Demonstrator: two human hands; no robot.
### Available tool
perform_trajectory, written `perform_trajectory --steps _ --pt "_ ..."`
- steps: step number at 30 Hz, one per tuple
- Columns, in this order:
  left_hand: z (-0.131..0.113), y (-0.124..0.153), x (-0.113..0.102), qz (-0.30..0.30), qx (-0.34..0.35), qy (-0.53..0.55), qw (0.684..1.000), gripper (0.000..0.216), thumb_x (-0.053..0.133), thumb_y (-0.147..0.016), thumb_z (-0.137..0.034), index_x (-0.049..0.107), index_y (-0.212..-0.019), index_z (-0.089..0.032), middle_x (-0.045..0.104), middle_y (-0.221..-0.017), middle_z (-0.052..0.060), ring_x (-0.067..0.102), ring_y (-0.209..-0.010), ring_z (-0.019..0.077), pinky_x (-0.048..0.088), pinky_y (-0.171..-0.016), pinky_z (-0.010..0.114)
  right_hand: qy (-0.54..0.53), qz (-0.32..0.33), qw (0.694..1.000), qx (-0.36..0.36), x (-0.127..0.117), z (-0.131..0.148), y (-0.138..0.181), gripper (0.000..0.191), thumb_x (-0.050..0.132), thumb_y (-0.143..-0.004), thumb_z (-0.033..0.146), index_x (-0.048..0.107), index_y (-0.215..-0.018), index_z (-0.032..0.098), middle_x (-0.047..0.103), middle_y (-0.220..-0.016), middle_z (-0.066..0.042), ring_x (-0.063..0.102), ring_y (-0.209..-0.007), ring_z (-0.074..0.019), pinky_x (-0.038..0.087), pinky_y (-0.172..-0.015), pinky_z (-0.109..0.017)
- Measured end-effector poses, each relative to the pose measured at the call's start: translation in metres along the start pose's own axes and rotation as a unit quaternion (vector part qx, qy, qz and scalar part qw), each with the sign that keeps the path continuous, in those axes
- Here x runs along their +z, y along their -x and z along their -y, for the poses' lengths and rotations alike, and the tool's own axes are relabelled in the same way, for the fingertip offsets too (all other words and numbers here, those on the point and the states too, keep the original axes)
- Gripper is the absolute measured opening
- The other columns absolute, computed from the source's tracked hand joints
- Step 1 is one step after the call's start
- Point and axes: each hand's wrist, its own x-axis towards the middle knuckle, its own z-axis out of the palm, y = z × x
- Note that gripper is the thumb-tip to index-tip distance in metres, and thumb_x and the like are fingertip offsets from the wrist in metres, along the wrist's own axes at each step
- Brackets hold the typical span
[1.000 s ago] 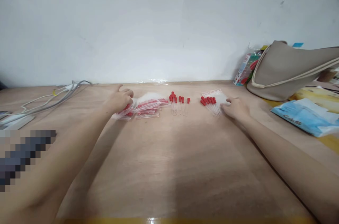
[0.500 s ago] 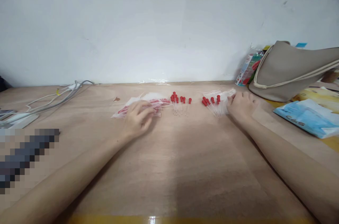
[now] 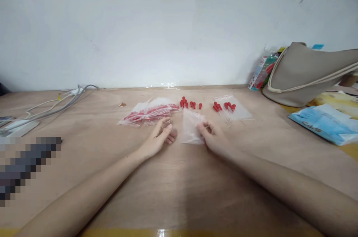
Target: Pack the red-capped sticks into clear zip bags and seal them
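Between finger and thumb, my right hand pinches the right edge of a clear plastic zip bag, which looks flat. My left hand is apart from the bag, just to its left, fingers spread and holding nothing. Behind the bag lie several glass droppers with red rubber bulbs. More red-bulbed droppers lie farther right, some on top of flat clear bags. Beyond my left hand is a pile of clear bags with red-bulbed droppers inside.
A grey-beige drawstring bag and a plastic bottle stand against the wall at the right. Nearer is a blue tissue pack. Cables run along the left side of the wooden table. A blurred-out dark object lies at left.
My right hand has moved left to the middle, bringing one clear bag from the stack at right. My left hand has come off the pile of filled bags, toward the middle.
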Motion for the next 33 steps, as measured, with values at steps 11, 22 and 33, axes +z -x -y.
perform_trajectory --steps 11,22,33 --pt "-0.003 0.019 0.009 0.009 0.221 -0.422 0.879 0.042 0.053 -0.085 -0.038 0.049 -0.124 -0.02 0.049 -0.128 0.013 0.043 -0.119 0.0294 0.037 -0.098 0.049 0.435 -0.174 0.882 0.039 -0.095 -0.013 -0.062 0.034 0.053 -0.077 0.043 0.06 -0.097 0.016 0.061 -0.1 -0.013 0.058 -0.088 -0.0256 0.043 -0.069 -0.033" --pt "-0.013 0.006 -0.026 0.183 0.271 -0.403 0.855 0.03 0.048 -0.078 -0.01 0.07 -0.09 -0.024 0.057 -0.125 0.005 0.052 -0.118 0.0228 0.036 -0.103 0.047 0.45 -0.128 0.874 0.131 -0.134 -0.053 -0.086 0.053 0.054 -0.078 0.045 0.051 -0.116 0.008 0.064 -0.099 -0.017 0.06 -0.096 -0.029 0.044 -0.072 -0.033" --pt "0.001 0.014 0.0 0.157 0.242 -0.447 0.847 0.047 0.05 -0.088 -0.041 0.045 -0.132 -0.025 0.038 -0.142 0.01 0.035 -0.131 0.0273 0.035 -0.105 0.048 0.478 -0.101 0.861 0.14 -0.12 -0.044 -0.086 0.039 0.052 -0.076 0.026 0.055 -0.109 0.004 0.065 -0.097 -0.021 0.061 -0.088 -0.0297 0.043 -0.064 -0.032"
